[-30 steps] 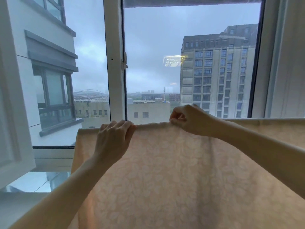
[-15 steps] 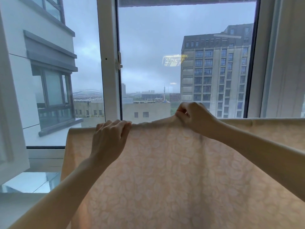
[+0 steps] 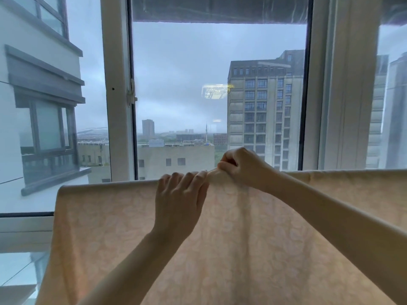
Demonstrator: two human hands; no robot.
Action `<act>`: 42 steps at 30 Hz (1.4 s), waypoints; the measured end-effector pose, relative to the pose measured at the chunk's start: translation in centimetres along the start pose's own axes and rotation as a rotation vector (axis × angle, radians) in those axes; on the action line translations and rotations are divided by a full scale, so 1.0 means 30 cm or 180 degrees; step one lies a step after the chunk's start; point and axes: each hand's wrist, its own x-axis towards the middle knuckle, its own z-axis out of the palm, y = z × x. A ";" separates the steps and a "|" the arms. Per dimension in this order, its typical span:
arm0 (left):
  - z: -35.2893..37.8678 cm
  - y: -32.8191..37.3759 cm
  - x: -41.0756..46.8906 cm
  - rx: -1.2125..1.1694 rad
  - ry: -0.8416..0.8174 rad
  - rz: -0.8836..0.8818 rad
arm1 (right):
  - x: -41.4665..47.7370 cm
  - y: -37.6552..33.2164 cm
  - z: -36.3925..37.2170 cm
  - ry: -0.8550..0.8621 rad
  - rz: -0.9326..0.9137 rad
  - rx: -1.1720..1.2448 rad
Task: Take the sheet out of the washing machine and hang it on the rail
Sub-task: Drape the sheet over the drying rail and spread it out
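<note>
The pale patterned sheet (image 3: 242, 238) hangs draped over a hidden rail before the window (image 3: 218, 95). Both hands meet at its top fold: left hand (image 3: 179, 201) curled over the edge, right hand (image 3: 242, 168) pinching a small bunch.

Left hand (image 3: 179, 201) and right hand (image 3: 243, 167) pinch the draped sheet's (image 3: 110, 227) top edge, rail apparently hidden beneath.

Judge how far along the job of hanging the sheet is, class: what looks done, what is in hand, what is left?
Done: the sheet already hangs draped, its top fold running level across the window; the rail beneath is hidden. In hand: the left hand and right hand pinch that top fold close together, where a small bunch rises. Left: probably only smoothing that bunch and letting go.
</note>
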 end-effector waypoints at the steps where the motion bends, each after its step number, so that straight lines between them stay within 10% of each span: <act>1: 0.006 0.001 0.000 0.0037 0.0061 -0.0028 | -0.007 0.008 -0.002 0.0071 0.0003 0.0025; 42: 0.050 0.185 0.100 -0.0363 -0.0087 0.0086 | -0.203 0.266 -0.164 0.0307 -0.0344 -0.0442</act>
